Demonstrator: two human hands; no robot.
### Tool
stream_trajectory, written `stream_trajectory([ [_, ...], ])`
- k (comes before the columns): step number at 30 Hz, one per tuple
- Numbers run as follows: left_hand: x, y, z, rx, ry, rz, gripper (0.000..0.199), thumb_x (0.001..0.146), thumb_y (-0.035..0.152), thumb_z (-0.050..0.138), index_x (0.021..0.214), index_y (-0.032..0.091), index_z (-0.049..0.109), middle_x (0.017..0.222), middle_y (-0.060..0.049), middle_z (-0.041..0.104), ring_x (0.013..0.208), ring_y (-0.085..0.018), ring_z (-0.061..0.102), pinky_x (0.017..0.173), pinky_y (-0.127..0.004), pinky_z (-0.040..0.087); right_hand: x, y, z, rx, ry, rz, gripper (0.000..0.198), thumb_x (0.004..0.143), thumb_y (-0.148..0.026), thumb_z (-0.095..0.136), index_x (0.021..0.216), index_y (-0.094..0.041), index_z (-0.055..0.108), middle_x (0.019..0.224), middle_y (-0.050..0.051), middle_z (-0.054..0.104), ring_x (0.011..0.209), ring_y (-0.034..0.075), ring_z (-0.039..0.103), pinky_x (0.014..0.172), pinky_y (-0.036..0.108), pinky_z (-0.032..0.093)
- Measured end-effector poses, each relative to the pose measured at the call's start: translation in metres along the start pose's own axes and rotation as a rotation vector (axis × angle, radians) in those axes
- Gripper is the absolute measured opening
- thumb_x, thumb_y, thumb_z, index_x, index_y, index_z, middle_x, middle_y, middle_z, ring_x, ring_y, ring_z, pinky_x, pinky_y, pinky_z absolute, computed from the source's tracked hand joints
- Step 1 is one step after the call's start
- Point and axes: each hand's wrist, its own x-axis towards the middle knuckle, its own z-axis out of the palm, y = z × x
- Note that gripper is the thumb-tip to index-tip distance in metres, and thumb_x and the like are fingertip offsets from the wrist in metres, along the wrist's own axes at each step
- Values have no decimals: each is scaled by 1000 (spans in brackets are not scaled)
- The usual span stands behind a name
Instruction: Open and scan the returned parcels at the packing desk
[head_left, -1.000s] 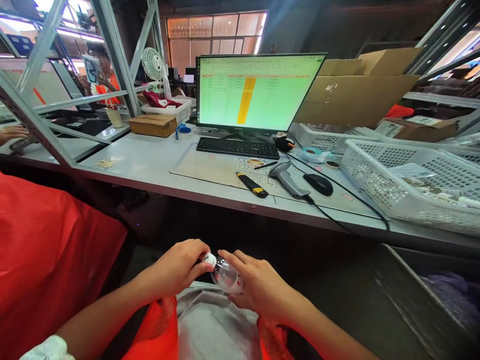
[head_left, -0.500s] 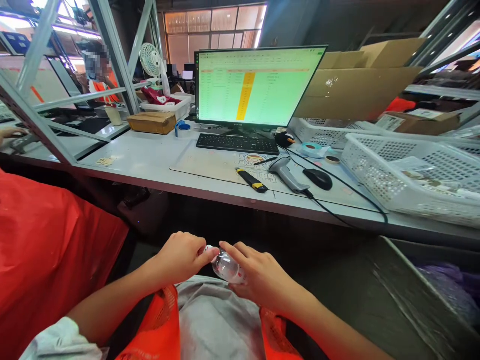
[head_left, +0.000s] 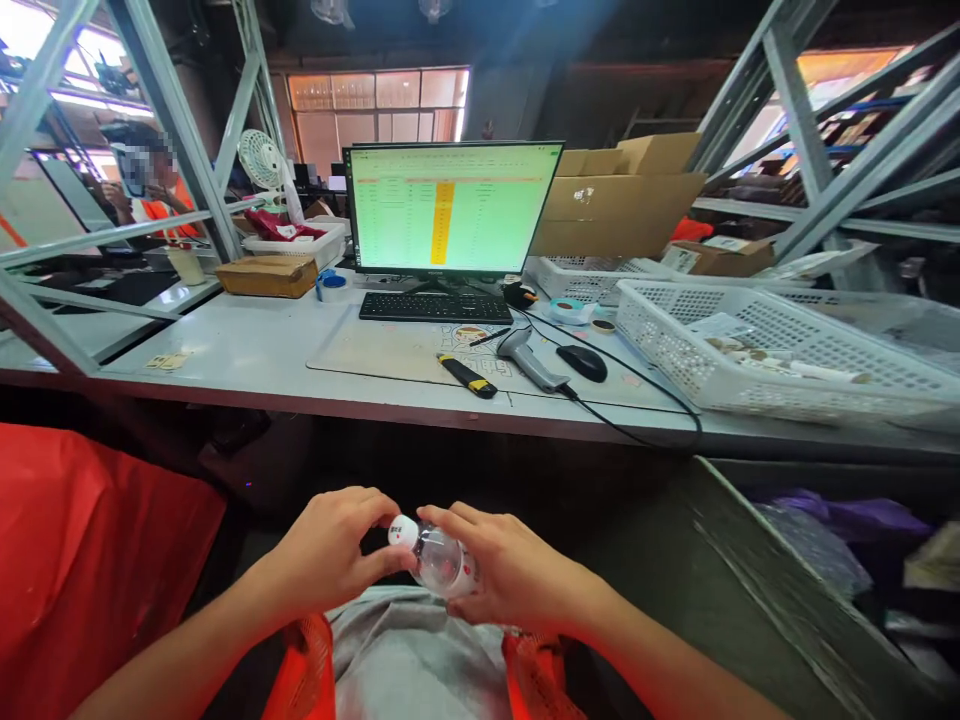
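Note:
A clear plastic bottle (head_left: pixel 439 562) with a white cap (head_left: pixel 403 532) is held over my lap, below the desk's front edge. Its capped end points left and towards me. My right hand (head_left: pixel 504 565) wraps round the bottle's body and hides part of its label. At the neck end, the thumb and forefinger of my left hand (head_left: pixel 341 545) close on the cap from the left. The cap sits at the bottle's mouth.
On the desk (head_left: pixel 202 340) are a monitor (head_left: pixel 450 210), keyboard (head_left: pixel 435 307), box cutter (head_left: pixel 466 376), scanner (head_left: pixel 531 360) and mouse (head_left: pixel 582 363). White baskets (head_left: pixel 675 350) stand right. A grey bin (head_left: pixel 795 570) is low right; red material (head_left: pixel 97 540) lies low left. Another person (head_left: pixel 146 180) is far left.
The view has turned, so the desk things sit further left. My left fingers have shifted on the cap, whose top now shows. Both hands still hold the bottle.

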Motion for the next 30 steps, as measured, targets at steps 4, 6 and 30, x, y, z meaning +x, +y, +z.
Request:
stream_trajectory([
  [4, 4, 1, 3, 71, -28, -92, 46, 105, 53, 48, 75, 19, 58, 75, 0, 62, 69, -17, 55, 65, -31, 31, 0, -4, 1, -80, 17, -2, 98, 77, -36, 83, 163, -27, 36, 135, 11, 61, 115, 33, 65, 95, 46, 52],
  [6, 5, 2, 3, 88, -30, -46, 43, 106, 51, 46, 81, 19, 59, 80, -1, 64, 74, -18, 56, 67, -31, 34, -1, -2, 0, -88, 30, -10, 98, 77, -36, 83, 162, -27, 36, 132, 11, 62, 112, 33, 66, 93, 45, 53],
  [30, 215, -130, -34, -19, 309, -47, 37, 102, 52, 53, 118, 22, 68, 121, -9, 72, 111, -25, 69, 101, -41, 57, 108, 283, -378, -7, 1299, 147, 88, 72, -26, 90, 137, -9, 34, 139, 21, 56, 114, 17, 62, 101, 37, 49],
])
